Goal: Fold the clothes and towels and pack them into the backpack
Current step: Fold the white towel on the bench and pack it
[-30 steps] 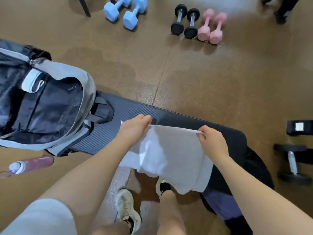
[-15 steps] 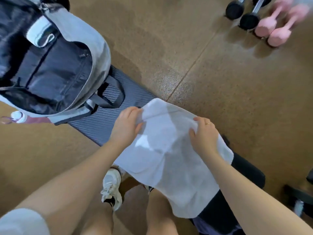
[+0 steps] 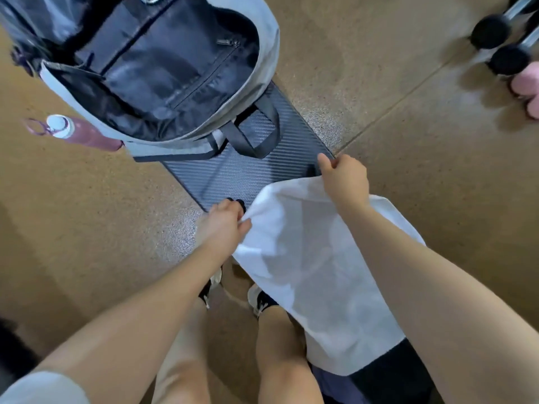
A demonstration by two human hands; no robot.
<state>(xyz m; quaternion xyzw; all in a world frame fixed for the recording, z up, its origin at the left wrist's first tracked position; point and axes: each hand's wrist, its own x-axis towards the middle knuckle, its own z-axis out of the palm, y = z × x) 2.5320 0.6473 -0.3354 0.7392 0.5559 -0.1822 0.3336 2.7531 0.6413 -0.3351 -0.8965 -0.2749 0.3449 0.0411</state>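
Since the earlier frames both hands are sitting closer to the backpack, and the towel is hanging lower, draping over the near end of the bench.

Near: dark clothes [image 3: 390, 377] are lying on the bench under the towel's bottom edge. White towel [image 3: 315, 275] is hanging between both hands, above the person's shoes [image 3: 261, 301].

Left hand [image 3: 223, 225] is pinching the towel's left edge, fingers clamped on the cloth. Right hand [image 3: 344, 179] is gripping the far right corner, fingers curled on it.

Mid: dark ribbed bench [image 3: 248, 173] is running diagonally from far left to near right.

Far: grey backpack [image 3: 262, 30] is lying unzipped on the bench's far end, black lining showing, strap loop trailing toward the hands. Maroon bottle [image 3: 84, 134] is poking out at its left side. Dumbbells [image 3: 501, 45] are sitting on the floor [image 3: 73, 228] far right.
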